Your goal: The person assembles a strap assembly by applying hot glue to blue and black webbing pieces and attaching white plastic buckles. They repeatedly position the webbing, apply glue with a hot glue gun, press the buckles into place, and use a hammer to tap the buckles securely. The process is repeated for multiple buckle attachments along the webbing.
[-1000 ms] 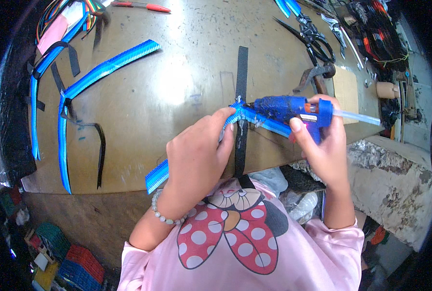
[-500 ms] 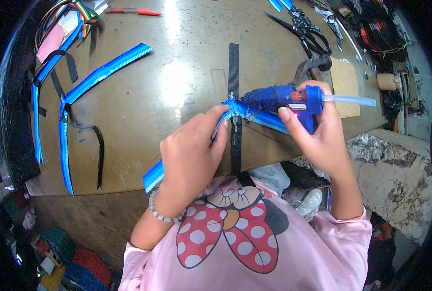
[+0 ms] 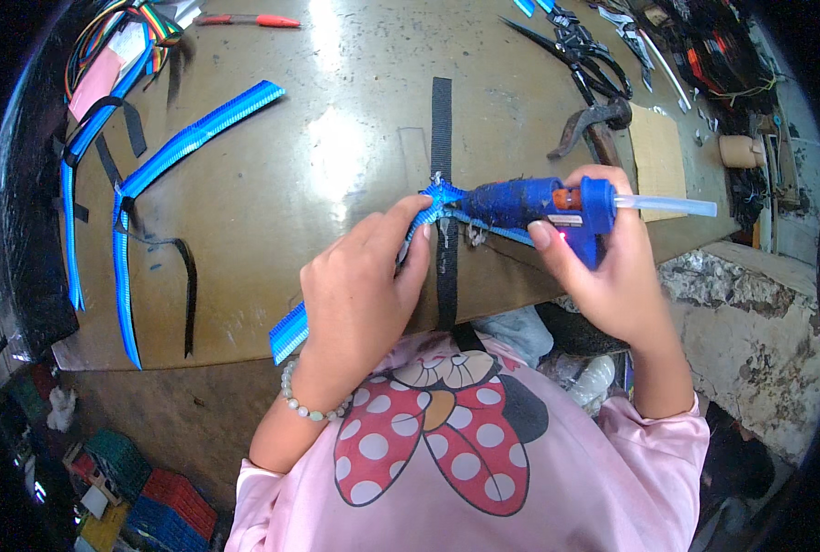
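Note:
My right hand (image 3: 607, 248) is wrapped round a blue hot glue gun (image 3: 511, 204), which lies sideways with a clear glue stick (image 3: 672, 204) out of its back end. The nozzle points left, at the bend of a blue striped strap (image 3: 289, 333). Between thumb and index finger, my left hand (image 3: 359, 267) pinches this strap just left of the bend. One arm of the strap slants down left under my hand; the other passes right, partly behind the gun. A black webbing strip (image 3: 441, 129) runs front to back, meeting the bend. Whitish glue strands show there.
On the left of the table (image 3: 263, 221) lie more blue straps (image 3: 198, 127) joined with black strips. A red pen (image 3: 249, 20) is at the back. Black scissors (image 3: 580, 60), a metal clamp (image 3: 589, 129) and cardboard (image 3: 658, 156) lie right of the strip.
The glue gun's nozzle has shifted slightly down and sits over the strap's bend, with my right hand lower too. My left hand keeps its pinch nearly in place.

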The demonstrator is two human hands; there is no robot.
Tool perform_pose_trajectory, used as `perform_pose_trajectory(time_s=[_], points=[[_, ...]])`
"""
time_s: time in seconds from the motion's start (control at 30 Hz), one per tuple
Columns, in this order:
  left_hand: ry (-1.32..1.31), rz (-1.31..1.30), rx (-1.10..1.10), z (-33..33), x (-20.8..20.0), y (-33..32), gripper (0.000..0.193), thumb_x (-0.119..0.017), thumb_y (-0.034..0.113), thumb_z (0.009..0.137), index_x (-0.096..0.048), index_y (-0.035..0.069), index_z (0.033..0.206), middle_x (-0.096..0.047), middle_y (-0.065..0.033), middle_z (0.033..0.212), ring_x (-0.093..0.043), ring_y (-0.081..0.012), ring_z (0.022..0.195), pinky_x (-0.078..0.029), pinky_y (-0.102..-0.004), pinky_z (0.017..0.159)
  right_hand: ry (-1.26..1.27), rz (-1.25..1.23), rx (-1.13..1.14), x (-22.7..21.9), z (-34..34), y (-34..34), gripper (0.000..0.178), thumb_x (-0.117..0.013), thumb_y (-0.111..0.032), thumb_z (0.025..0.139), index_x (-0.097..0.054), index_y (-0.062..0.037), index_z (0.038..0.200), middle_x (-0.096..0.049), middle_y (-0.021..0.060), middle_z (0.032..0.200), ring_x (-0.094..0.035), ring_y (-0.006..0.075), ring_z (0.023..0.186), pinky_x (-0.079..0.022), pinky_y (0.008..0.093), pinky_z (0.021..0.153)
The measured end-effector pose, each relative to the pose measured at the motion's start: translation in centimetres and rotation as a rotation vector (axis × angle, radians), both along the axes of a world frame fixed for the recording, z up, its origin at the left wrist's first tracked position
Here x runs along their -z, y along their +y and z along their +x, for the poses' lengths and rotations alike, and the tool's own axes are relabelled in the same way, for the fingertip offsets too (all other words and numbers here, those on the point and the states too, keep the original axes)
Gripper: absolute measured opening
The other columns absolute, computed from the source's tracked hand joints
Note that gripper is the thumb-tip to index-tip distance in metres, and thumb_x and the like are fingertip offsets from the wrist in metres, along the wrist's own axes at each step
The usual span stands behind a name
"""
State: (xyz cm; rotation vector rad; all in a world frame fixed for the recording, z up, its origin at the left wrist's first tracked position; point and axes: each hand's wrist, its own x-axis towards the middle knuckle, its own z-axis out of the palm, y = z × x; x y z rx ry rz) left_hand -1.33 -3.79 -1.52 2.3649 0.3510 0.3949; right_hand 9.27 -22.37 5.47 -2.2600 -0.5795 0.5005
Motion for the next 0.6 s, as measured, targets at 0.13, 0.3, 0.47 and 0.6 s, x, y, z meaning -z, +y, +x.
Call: perform_pose_trajectory(time_s=[0.13, 0.3, 0.47, 0.6], points=[[0.007, -0.007, -0.003, 0.0, -0.1, 0.0, 0.018, -0.067, 0.018, 0.087, -0.069, 0.015, 0.105, -0.063, -0.0076, 0.072, -0.063, -0.0272, 0.061, -0.048, -0.0382, 0.053, -0.076, -0.013, -0.096, -0.3, 0.2, 0.0, 0.044, -0.074, -0.018, 0.085, -0.048, -0.0038, 0.116, -0.057, 0.0085, 0.104, -0.056, 0.0166, 0.093, -0.046, 0.0306, 0.082], [-0.007, 0.021, 0.020, 0.0, -0.3, 0.0, 0.017, -0.067, 0.017, 0.087, -0.069, 0.014, 0.104, -0.063, -0.0073, 0.072, -0.063, -0.0271, 0.060, -0.048, -0.0384, 0.053, -0.309, 0.111, -0.146, -0.4, 1.1, -1.6, 0.043, -0.076, -0.023, 0.084, -0.052, -0.0017, 0.113, -0.068, 0.0142, 0.094, -0.067, 0.0233, 0.074, -0.053, 0.0327, 0.071], [-0.023, -0.116, 0.040, 0.1, -0.6, 0.7, 0.020, -0.060, 0.020, 0.094, -0.069, 0.009, 0.109, -0.063, -0.0104, 0.072, -0.063, -0.0248, 0.063, -0.048, -0.0344, 0.057, -0.416, 0.320, 0.716, 1.4, 5.7, -8.5, 0.034, -0.066, -0.033, 0.094, -0.058, -0.0039, 0.109, -0.069, 0.0093, 0.086, -0.065, 0.0174, 0.077, -0.051, 0.0317, 0.074], [-0.069, -0.749, -0.003, -0.4, -1.9, 1.9, 0.043, -0.041, 0.032, 0.105, -0.064, 0.000, 0.122, -0.060, -0.0048, 0.079, -0.054, -0.0111, 0.069, -0.042, -0.0246, 0.060, -0.604, -0.333, 0.887, 2.0, 9.1, -13.4, 0.041, -0.057, -0.041, 0.098, -0.061, -0.0017, 0.111, -0.071, 0.0139, 0.092, -0.067, 0.0210, 0.084, -0.050, 0.0358, 0.076]])
